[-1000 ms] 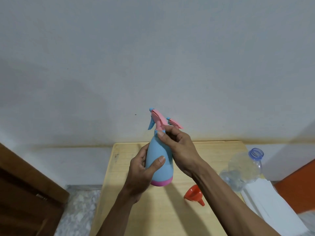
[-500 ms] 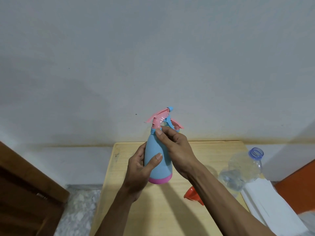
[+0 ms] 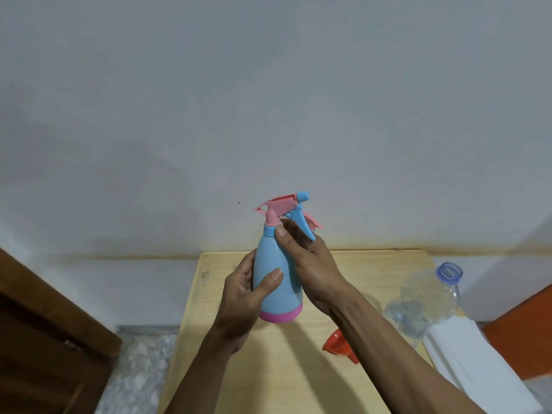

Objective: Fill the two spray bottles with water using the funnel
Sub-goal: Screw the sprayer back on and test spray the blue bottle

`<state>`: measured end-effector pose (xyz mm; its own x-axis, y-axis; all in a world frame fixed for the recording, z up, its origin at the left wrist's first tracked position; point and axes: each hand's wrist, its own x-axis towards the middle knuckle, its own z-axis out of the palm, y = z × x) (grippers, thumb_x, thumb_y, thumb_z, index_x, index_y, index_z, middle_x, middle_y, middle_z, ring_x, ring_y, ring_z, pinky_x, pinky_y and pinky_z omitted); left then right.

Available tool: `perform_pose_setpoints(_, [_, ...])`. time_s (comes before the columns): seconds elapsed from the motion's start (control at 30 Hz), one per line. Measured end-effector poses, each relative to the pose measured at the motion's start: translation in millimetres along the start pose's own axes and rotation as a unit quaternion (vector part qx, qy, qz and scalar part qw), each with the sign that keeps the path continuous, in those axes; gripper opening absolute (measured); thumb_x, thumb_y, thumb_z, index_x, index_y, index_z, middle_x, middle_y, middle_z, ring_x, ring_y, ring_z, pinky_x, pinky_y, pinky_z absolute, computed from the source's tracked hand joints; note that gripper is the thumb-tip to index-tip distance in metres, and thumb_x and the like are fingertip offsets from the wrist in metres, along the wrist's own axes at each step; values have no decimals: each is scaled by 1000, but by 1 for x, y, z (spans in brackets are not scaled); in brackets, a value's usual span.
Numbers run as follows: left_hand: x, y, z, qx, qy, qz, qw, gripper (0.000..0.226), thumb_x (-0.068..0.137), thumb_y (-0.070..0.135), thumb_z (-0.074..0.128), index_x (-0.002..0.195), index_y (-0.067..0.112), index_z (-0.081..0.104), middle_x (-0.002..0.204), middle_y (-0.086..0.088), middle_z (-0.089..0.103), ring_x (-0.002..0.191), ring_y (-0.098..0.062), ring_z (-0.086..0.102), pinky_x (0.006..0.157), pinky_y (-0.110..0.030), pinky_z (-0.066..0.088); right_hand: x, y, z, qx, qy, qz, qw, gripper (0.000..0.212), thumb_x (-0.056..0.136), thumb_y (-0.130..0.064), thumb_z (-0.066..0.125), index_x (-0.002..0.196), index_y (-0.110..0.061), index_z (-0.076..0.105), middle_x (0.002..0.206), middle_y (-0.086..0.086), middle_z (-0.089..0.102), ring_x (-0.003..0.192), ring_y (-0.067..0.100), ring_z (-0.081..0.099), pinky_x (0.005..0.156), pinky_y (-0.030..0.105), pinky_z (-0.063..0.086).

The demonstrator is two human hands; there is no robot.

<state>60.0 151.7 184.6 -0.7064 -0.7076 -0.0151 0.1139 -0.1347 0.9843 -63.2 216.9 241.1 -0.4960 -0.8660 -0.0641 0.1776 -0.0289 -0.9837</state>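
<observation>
I hold a light blue spray bottle [image 3: 276,283] with a pink base upright above the small wooden table [image 3: 373,264]. My left hand [image 3: 242,300] wraps around its body from the left. My right hand [image 3: 310,264] grips the neck just under the pink and blue spray head [image 3: 283,206], whose nozzle points right. Behind my right fingers a second pink spray head [image 3: 313,223] peeks out; its bottle is hidden. An orange funnel [image 3: 339,345] lies on the table, partly covered by my right forearm. A clear water bottle [image 3: 427,297] with an open blue neck stands at the table's right edge.
A stack of white paper towels [image 3: 475,363] lies at the right, beside an orange surface [image 3: 522,327]. A dark wooden door [image 3: 44,339] stands at the lower left. A white wall runs behind the table, speckled floor to its left.
The spray head has turned on the bottle: its nozzle pointed left a second ago and now points right. My right hand twisted at the neck while my left kept hold of the body.
</observation>
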Motion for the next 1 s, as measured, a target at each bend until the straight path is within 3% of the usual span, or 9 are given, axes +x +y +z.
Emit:
perform_pose_setpoints(0.1, [1, 0, 2, 3, -3, -2, 1000, 73, 75, 41, 76, 141, 23, 50, 127, -6, 67, 114, -31, 66, 90, -49, 58, 0, -1, -4, 17, -10, 8, 1000, 17, 96, -39, 62, 106, -30, 72, 101, 1, 77, 90, 13, 73, 85, 35, 60])
perform_pose_setpoints(0.23, [1, 0, 5, 6, -7, -7, 1000, 73, 72, 43, 76, 139, 24, 51, 126, -5, 68, 113, -31, 67, 88, -47, 59, 5, -1, -10, 5, 3, -7, 1000, 32, 89, -38, 73, 112, -17, 70, 113, 14, 70, 98, 25, 66, 97, 56, 52])
perform_pose_setpoints(0.4, [0, 1, 9, 12, -10, -11, 1000, 69, 73, 42, 77, 136, 24, 54, 123, -3, 68, 113, -29, 67, 87, -44, 59, 9, -7, -19, 16, -18, -28, 999, 33, 91, -30, 74, 120, -14, 71, 118, 6, 73, 107, 16, 67, 102, 40, 51])
perform_pose_setpoints(0.53, [0, 0, 9, 20, -13, -14, 1000, 67, 73, 42, 78, 134, 26, 55, 123, -2, 68, 112, -29, 67, 84, -43, 60, 12, -9, -24, -30, 17, -70, 997, 32, 79, -27, 85, 108, -19, 76, 108, 6, 74, 104, 19, 67, 98, 43, 54])
perform_pose_setpoints(0.67, [-2, 1, 10, 25, -9, -15, 1000, 69, 73, 43, 78, 136, 27, 54, 124, -3, 67, 113, -30, 66, 85, -44, 60, 10, -10, -28, -34, -5, -56, 998, 23, 89, -26, 77, 110, -16, 77, 110, 6, 75, 107, 20, 68, 97, 41, 53])
perform_pose_setpoints(0.83, [-7, -1, 10, 41, 5, -10, 999, 71, 71, 45, 78, 135, 25, 55, 123, -3, 67, 112, -29, 66, 83, -41, 61, 8, -11, -24, -61, 37, -77, 994, 20, 81, -23, 84, 100, -21, 77, 97, 4, 74, 92, 12, 68, 85, 30, 55])
perform_pose_setpoints(1.0, [-8, -3, 10, 43, 12, -9, 999, 74, 69, 46, 79, 136, 25, 54, 123, -2, 66, 112, -29, 65, 83, -41, 61, 4, -12, -25, -112, 10, -77, 991, 20, 91, -30, 74, 110, -24, 77, 104, -5, 77, 104, 11, 68, 96, 34, 54])
